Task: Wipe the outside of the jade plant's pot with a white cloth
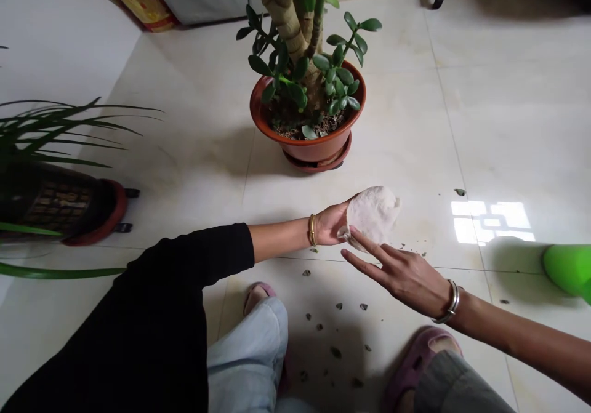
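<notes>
My left hand, with a gold bangle and a black sleeve pushed up the forearm, grips a pale, rounded cloth pad just above the floor tiles. My right hand, with a silver bangle at the wrist, reaches in from the right with its fingers stretched out. Its fingertips touch the pad's lower edge. Small dark bits of leaf lie scattered on the tiles below both hands.
A terracotta pot with a thick-trunked plant and a jade plant stands just beyond the hands. A dark pot with long green leaves is at the left. A green object shows at the right edge. My knees and sandalled feet are at the bottom.
</notes>
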`<state>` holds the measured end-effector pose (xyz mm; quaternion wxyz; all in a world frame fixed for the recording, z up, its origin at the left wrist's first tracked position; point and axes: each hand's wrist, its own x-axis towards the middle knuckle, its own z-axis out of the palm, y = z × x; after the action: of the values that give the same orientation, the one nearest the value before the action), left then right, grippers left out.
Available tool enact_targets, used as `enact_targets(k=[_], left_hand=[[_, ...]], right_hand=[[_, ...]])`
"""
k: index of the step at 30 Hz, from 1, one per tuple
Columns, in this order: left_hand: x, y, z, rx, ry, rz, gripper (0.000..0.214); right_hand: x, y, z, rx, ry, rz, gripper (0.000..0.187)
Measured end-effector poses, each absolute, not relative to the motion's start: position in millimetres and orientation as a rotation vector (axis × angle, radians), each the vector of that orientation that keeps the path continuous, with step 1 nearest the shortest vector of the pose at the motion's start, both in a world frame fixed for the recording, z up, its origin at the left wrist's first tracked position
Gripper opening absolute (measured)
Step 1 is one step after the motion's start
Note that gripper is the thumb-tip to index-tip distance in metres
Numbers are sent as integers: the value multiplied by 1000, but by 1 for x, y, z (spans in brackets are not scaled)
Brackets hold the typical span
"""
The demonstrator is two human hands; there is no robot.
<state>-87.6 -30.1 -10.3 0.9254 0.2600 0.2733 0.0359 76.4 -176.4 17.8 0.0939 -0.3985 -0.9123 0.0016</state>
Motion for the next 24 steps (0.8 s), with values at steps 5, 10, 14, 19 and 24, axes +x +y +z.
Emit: enact_targets(k=[5,10,14,19,24], left_hand=[[-87,-26,-1,296,553,25,40],[-87,-27,4,240,586,119,43],[-87,-33,3,389,661,121,52],[-87,-35,3,517,710,233,56],[-81,-26,-6,655,817,388,45]], right_hand=[[76,-189,23,-1164,-2675,5,78],[73,-196,27,-1241,-2679,-5,81],[89,-187,28,-1151,-2559,97,79],[109,-140,11,-1492,-1918,397,85],[84,-98,-29,-1442,-1489,1011,86]])
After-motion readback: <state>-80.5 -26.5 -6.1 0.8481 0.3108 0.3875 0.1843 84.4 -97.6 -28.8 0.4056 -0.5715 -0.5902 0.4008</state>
